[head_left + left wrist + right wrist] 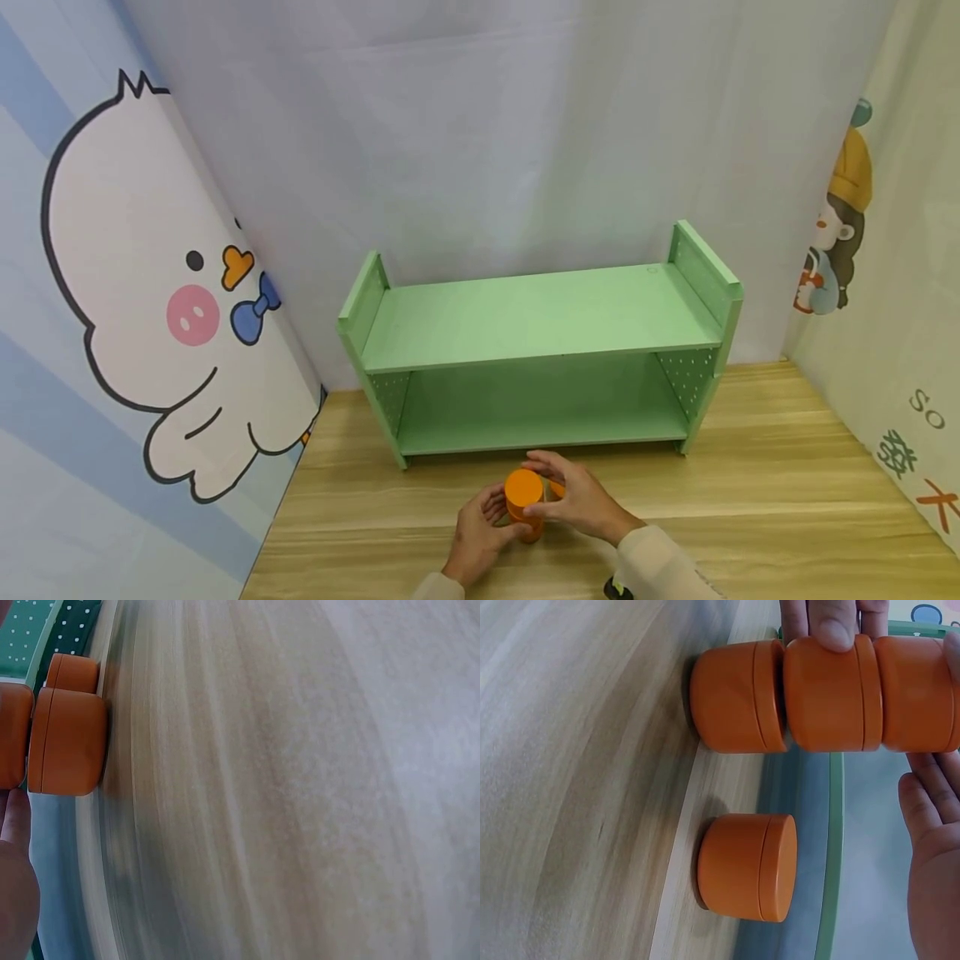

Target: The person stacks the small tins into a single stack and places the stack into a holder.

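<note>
Three lidded orange jars stand in a stack on the table. The right wrist view shows the bottom jar (pixel 731 697), the middle jar (pixel 825 697) and the top jar (pixel 916 697). My left hand (pixel 480 533) holds the middle jar, its thumb across the front and its other fingers behind. From the other side, my right hand (pixel 585 502) grips the top jar between thumb and fingers. A fourth orange jar (pixel 739 866) stands apart on the table, partly behind my right hand in the head view. Only part of the stack appears in the left wrist view.
A light green two-level shelf (pixel 540 321) with raised, perforated side panels stands just beyond my hands on the wood-grain table (pixel 360 533). Printed curtains (pixel 480 142) enclose the back and sides. A small dark object (pixel 617 588) sits by my right sleeve.
</note>
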{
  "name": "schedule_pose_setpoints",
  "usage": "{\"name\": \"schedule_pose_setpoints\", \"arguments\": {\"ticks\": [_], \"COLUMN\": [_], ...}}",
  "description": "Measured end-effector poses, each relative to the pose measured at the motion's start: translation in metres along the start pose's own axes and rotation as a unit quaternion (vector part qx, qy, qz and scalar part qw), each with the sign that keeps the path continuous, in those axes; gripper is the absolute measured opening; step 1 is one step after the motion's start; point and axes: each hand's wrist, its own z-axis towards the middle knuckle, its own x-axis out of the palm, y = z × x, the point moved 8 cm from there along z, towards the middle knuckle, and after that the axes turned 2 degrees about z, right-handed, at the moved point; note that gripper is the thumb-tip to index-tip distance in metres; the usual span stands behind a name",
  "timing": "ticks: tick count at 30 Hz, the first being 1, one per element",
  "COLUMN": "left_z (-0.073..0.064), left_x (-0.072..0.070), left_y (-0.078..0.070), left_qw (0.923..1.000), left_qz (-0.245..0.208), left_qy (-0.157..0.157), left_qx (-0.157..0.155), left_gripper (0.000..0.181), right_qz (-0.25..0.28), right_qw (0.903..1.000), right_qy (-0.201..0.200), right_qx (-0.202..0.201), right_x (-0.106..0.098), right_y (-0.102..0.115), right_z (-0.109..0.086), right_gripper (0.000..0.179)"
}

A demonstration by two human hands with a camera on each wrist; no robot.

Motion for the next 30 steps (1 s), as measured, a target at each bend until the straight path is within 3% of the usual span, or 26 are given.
{"name": "schedule_pose_setpoints", "arguments": {"ticks": [20,30], "left_z": [-0.001,0.000], "left_x": [0.001,0.001], "left_y": [0.002,0.001], "left_qw": [1.0000,1.0000], "left_qz": [-0.002,0.008], "left_qy": [-0.001,0.002], "left_qx": [-0.002,-0.001], "left_gripper": [0.061,0.062], "right_qz": [0.000,0.002], "right_qw": [1.0000,1.0000], "right_qy": [0.003,-0.005], "right_qx": [0.005,0.000], "right_x": [0.000,-0.014], "right_y": [-0.002,0.000], "right_z": [-0.001,-0.005], "right_gripper": [0.072,0.072]}}
